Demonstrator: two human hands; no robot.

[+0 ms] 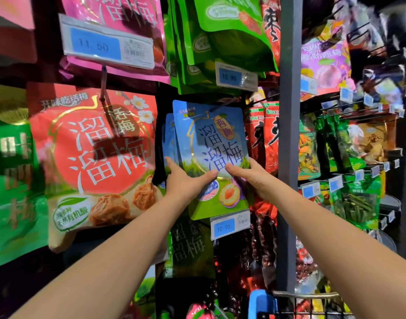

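Note:
A blue snack pouch (208, 139) with a plum picture hangs on a peg hook in the middle of a shop rack, with more blue pouches behind it. My left hand (185, 183) grips its lower left side, thumb across the front and fingers behind the edge. My right hand (248, 176) holds the lower right side, thumb on the front. Both arms reach up from the bottom of the view.
A large red plum pouch (93, 157) hangs to the left, pink pouches (114, 14) and green pouches (220, 38) above. Red date packs (266, 139) hang to the right by a grey upright post (288, 134). Price tags (229, 225) sit on hook ends. A wire basket (308, 302) is at bottom right.

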